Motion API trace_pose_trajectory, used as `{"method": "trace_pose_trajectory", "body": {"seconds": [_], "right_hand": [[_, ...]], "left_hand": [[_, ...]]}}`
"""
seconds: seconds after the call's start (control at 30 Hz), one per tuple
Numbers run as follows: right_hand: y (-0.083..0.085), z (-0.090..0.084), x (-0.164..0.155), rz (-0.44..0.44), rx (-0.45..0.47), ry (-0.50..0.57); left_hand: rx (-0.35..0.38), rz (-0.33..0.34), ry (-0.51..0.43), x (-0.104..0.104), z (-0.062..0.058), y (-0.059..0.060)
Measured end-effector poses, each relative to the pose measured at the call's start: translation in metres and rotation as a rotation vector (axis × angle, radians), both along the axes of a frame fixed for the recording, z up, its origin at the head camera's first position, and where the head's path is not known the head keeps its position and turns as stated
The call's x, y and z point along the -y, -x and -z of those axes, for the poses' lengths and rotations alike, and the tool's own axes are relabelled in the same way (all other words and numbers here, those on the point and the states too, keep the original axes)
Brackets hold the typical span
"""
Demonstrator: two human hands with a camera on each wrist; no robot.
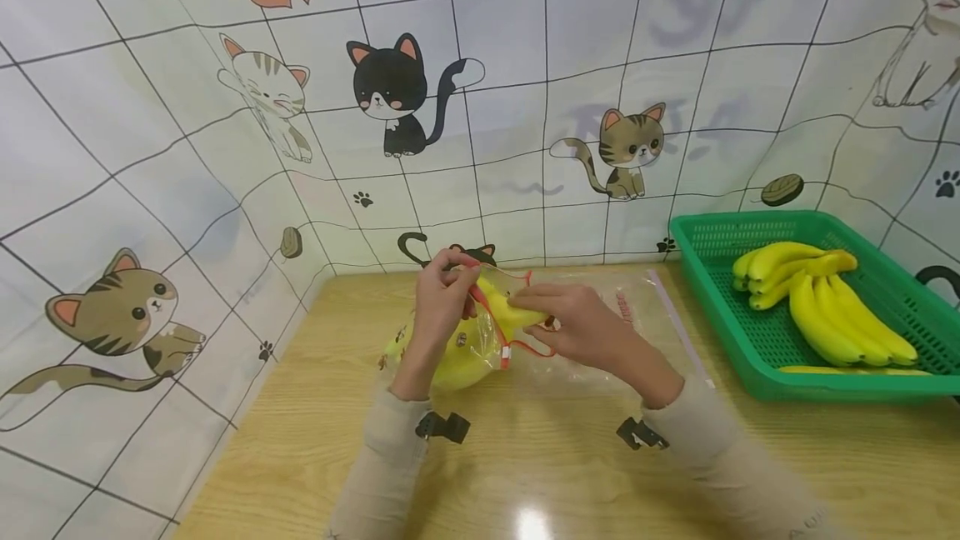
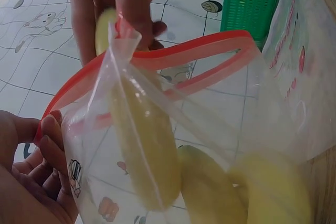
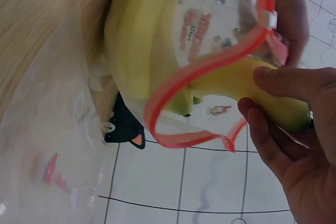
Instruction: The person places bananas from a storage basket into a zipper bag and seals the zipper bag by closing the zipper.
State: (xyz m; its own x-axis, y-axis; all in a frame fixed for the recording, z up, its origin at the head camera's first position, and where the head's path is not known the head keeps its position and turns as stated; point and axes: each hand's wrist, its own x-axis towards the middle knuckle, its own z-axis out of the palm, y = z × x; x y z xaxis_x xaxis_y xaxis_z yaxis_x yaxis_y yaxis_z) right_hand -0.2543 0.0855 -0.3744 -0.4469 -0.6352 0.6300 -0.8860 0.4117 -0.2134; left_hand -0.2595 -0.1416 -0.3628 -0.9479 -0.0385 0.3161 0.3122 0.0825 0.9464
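A clear zip bag with a red rim and printed pictures is held up over the table. My left hand pinches the red rim at one side, its thumb and fingers on the edge in the left wrist view. Bananas lie in the lower part of the bag. With thumb and fingers, my right hand holds another banana by its end. That banana passes through the open mouth, its far part inside the bag.
A second clear bag with a pale purple edge lies flat on the wooden table, behind and beside the right hand. At the right stands a green basket with bunches of bananas. A cat-patterned sheet rises behind the table.
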Motion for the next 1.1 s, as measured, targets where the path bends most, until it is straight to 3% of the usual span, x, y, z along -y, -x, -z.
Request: {"method": "trace_pose_trajectory", "body": {"seconds": [0.23, 0.6, 0.8, 0.9, 1.1], "right_hand": [[0.008, 0.017, 0.013, 0.064, 0.014, -0.036], [0.015, 0.028, 0.017, 0.046, 0.287, -0.155], [0.019, 0.033, 0.015, 0.125, 0.333, -0.193], [0.020, 0.032, 0.010, 0.151, 0.324, -0.169], [0.010, 0.016, 0.003, 0.145, 0.367, 0.002]], "left_hand": [[0.016, 0.003, 0.005, -0.001, 0.000, -0.001], [0.019, -0.037, -0.012, 0.000, -0.004, -0.002], [0.011, -0.053, -0.025, -0.001, -0.004, -0.003], [0.001, -0.053, -0.031, -0.001, -0.004, -0.003], [-0.038, -0.055, -0.068, -0.001, -0.005, -0.004]]}}
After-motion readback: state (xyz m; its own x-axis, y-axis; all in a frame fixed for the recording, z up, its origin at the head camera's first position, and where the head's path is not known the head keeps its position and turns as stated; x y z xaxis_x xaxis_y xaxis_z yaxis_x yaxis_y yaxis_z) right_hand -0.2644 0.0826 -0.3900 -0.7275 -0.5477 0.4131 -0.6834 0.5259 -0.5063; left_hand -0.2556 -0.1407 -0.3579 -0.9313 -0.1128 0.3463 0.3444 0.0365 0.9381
